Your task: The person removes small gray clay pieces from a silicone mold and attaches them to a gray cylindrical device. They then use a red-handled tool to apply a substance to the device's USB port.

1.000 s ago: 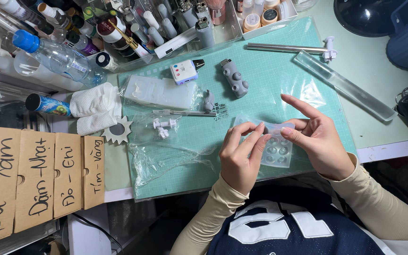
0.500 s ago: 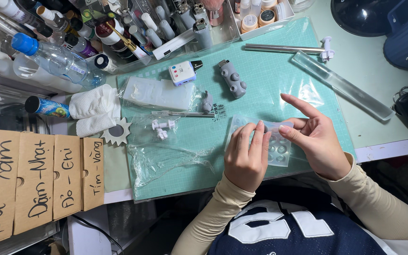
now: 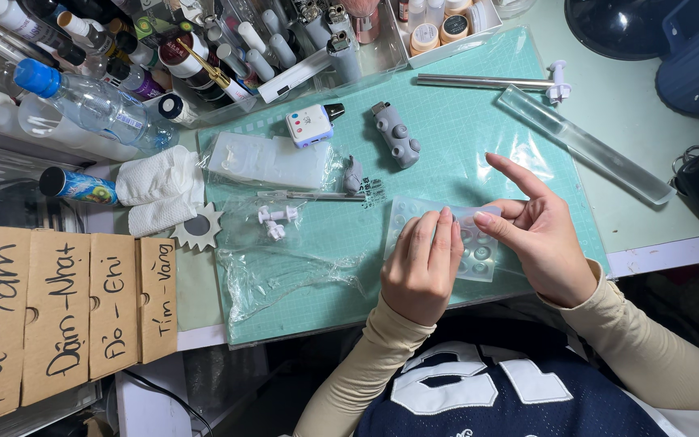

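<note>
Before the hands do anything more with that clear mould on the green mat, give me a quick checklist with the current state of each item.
1. Clear mould flat on the cutting mat: ok.
2. Left hand pressing on the mould's left part: ok.
3. Right hand pinching the mould's right edge: ok.
4. Mould cavities filled or empty: cannot tell.
5. Mat beyond the mould free up to the grey tool: ok.
6. Loose plastic film apart from the mould: ok.

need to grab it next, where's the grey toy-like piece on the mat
In the head view the grey piece lies on the upper middle of the green mat, just right of the small white gadget, above both hands.
</note>
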